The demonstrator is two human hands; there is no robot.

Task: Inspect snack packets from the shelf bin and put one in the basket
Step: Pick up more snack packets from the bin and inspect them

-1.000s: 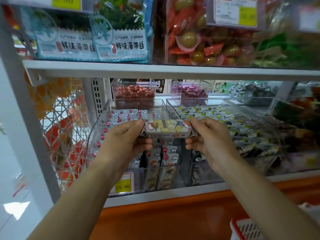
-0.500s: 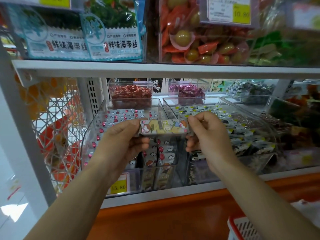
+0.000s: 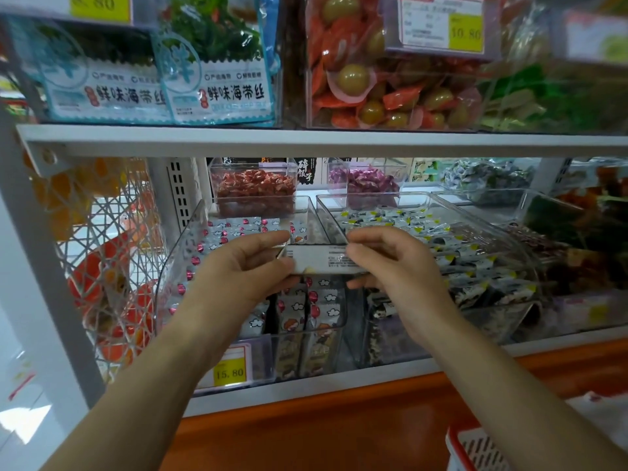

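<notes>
White shop shelving (image 3: 306, 141) carries a clear plastic bin (image 3: 183, 253), over which left hand (image 3: 244, 266) and right hand (image 3: 390, 263) each pinch one end of a small white-backed snack packet (image 3: 319, 260); red-rimmed basket (image 3: 475, 450) at five o'clock.

Before me, a white metal lower shelf (image 3: 306, 390) carries clear plastic bins side by side. The left bin (image 3: 180, 263) holds white packets (image 3: 231, 226) with red dots, and a yellow 15.80 price tag (image 3: 229, 370) sits at its front. The right bin (image 3: 520, 246), just beside it, holds yellow-and-dark packets (image 3: 475, 266). Behind them stand a tub of red sweets (image 3: 255, 190) and a tub of purple sweets (image 3: 368, 183). The upper shelf (image 3: 306, 139) carries blue seaweed bags (image 3: 217, 93) and a clear box (image 3: 390, 96) of orange and green wrapped snacks.
</notes>
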